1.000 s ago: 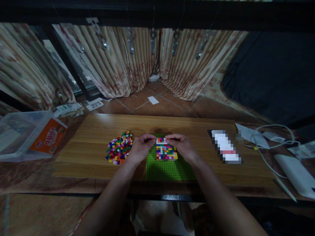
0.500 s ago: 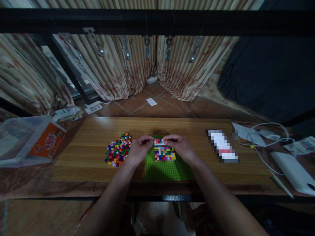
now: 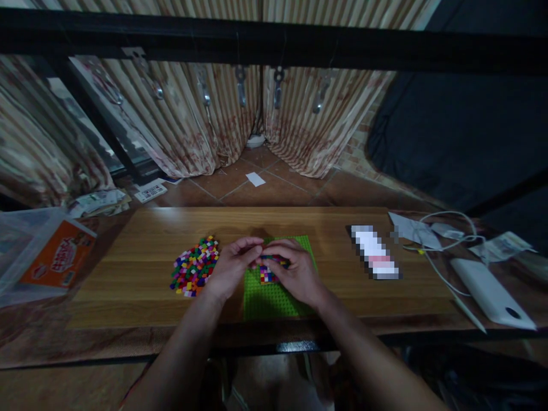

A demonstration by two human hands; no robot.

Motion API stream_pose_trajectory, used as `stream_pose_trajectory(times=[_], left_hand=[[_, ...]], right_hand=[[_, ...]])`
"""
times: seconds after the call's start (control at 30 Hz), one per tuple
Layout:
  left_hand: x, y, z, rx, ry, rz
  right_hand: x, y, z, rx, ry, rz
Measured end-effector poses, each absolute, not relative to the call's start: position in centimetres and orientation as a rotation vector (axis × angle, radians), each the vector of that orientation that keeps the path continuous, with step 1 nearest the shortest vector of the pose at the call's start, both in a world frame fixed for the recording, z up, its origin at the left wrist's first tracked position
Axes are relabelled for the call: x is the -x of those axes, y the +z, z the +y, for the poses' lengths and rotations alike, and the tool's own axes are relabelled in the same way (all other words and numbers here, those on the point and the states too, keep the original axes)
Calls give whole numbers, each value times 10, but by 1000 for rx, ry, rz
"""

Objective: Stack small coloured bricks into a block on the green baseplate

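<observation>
The multicoloured brick block [image 3: 269,278] is over the green baseplate [image 3: 276,305], partly hidden by the right hand [image 3: 295,267], which curls across it. The left hand [image 3: 234,261] meets it, fingertips together near the block's far left corner; whether either grasps a brick, I cannot tell. Light, even fingertip pressure seems best, clear of the loose brick pile [image 3: 194,267] on the wooden surface [image 3: 124,274].

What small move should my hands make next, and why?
I'd probably ease the right hand aside a little: it hides much of the brick block above the green baseplate, and its fingertips crowd those of the left hand, so the bricks there are hard to see.
</observation>
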State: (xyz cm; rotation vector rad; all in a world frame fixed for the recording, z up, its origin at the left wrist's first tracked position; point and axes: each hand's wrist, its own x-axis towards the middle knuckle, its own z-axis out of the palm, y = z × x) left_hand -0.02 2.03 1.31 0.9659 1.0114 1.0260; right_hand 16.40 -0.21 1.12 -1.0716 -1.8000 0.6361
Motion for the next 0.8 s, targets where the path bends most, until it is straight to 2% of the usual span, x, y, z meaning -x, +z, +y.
stream_pose_trajectory(times=[0.43, 0.8], left_hand=[[-7, 12, 14, -819, 960, 945], [-1, 9, 20, -1128, 1089, 1163]], right_hand=[[-163, 10, -5, 1126, 543, -1779], [-193, 8, 3, 1303, 459, -1807]])
